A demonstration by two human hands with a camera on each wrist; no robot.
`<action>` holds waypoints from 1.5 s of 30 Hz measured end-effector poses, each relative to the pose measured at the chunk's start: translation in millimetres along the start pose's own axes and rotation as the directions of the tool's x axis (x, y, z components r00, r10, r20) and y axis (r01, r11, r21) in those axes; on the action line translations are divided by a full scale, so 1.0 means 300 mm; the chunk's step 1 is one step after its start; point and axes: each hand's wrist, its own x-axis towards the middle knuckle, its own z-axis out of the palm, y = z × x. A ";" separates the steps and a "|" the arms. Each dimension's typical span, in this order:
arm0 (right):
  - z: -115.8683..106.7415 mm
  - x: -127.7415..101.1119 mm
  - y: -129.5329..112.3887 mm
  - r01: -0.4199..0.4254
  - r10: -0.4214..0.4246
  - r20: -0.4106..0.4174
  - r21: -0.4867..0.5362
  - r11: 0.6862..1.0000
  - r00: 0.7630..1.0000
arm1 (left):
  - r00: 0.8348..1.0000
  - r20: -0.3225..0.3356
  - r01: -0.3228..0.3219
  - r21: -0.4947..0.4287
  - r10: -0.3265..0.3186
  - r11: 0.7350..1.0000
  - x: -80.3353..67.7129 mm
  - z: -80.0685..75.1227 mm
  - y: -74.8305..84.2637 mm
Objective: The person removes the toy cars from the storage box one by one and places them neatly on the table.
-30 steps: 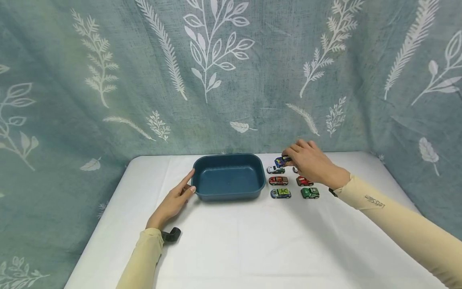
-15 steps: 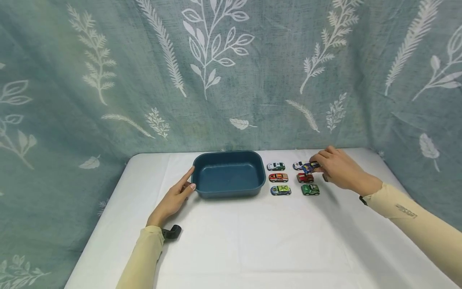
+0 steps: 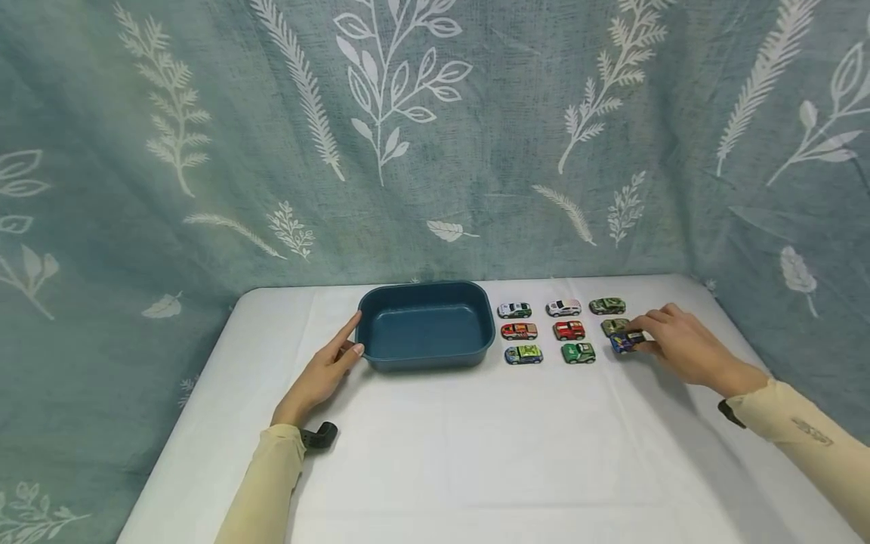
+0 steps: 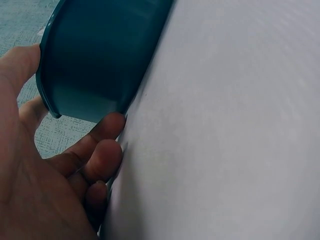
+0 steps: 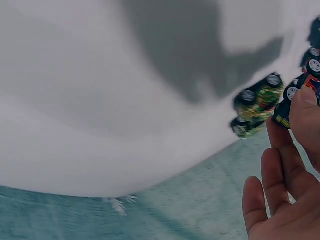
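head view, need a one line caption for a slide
Right hand holds a blue toy car at a grid of toy cars; left hand touches the teal tray.

Desk (image 3: 476, 453) before hanging cloth (image 3: 435, 136). Tub (image 3: 425, 325) on desk, left of centre. Left hand (image 3: 319, 378) on desk, touching tub's left near corner. Right of tub: cars (image 3: 557, 330) in rows of three, three columns, all on desk. Third column nearest desk's right edge; its front car (image 3: 625, 341) held by right hand (image 3: 686, 351), just behind it another car (image 3: 614, 326). Strap (image 3: 321, 436) on desk beside left wrist.
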 end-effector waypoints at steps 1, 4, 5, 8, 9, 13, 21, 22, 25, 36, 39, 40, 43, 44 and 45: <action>0.005 -0.008 0.003 -0.006 0.006 0.001 0.000 1.000 1.000 | 1.000 0.000 0.004 0.006 -0.004 1.000 0.001 -0.002 0.000; 0.016 -0.024 0.011 -0.030 0.030 0.004 0.003 1.000 1.000 | 1.000 0.001 0.010 0.018 -0.010 1.000 0.002 -0.007 -0.002; 0.021 -0.027 0.014 -0.037 0.037 0.001 0.007 0.999 0.999 | 1.000 0.002 0.010 0.019 -0.010 1.000 0.002 -0.008 -0.002; 0.035 -0.032 0.020 -0.040 0.040 -0.025 0.015 0.999 0.999 | 1.000 0.003 0.003 0.020 -0.003 1.000 0.003 -0.012 -0.002; 0.039 -0.032 0.021 -0.040 0.041 -0.037 0.017 0.999 0.998 | 1.000 0.002 0.000 0.019 0.000 1.000 0.003 -0.013 -0.001; 0.058 -0.033 0.021 -0.057 0.059 -0.059 0.041 0.998 0.996 | 1.000 0.001 -0.012 0.020 0.012 1.000 0.006 -0.017 0.001; 0.091 -0.054 0.006 -0.125 0.126 -0.004 0.071 0.990 0.992 | 1.000 0.001 -0.019 0.029 0.019 0.999 0.012 -0.017 -0.003; 0.093 -0.057 0.004 -0.139 0.139 0.007 0.073 0.988 0.990 | 1.000 0.002 -0.019 0.031 0.019 0.999 0.012 -0.016 -0.004; 0.096 -0.059 0.001 -0.172 0.170 0.037 0.080 0.982 0.985 | 1.000 0.003 -0.020 0.029 0.020 0.999 0.009 -0.013 -0.003; 0.103 -0.063 -0.001 -0.224 0.215 0.106 0.088 0.971 0.971 | 1.000 -0.003 -0.020 0.025 0.020 0.999 0.000 -0.002 -0.005; 0.106 -0.068 0.000 -0.238 0.225 0.127 0.093 0.967 0.966 | 1.000 -0.005 -0.015 0.018 0.015 1.000 0.002 0.002 -0.009; 0.106 -0.070 0.001 -0.240 0.227 0.132 0.095 0.966 0.965 | 1.000 -0.005 -0.014 0.012 0.014 1.000 0.002 0.003 -0.009; 0.107 -0.071 0.003 -0.248 0.233 0.145 0.097 0.964 0.962 | 1.000 -0.006 -0.008 0.005 0.008 1.000 0.001 0.004 -0.008; 0.107 -0.070 0.004 -0.248 0.232 0.147 0.096 0.964 0.961 | 1.000 -0.006 -0.007 0.004 0.007 1.000 0.001 0.004 -0.008; 0.107 -0.069 0.005 -0.246 0.231 0.147 0.094 0.965 0.962 | 1.000 -0.006 -0.005 0.002 0.005 1.000 0.000 0.004 -0.006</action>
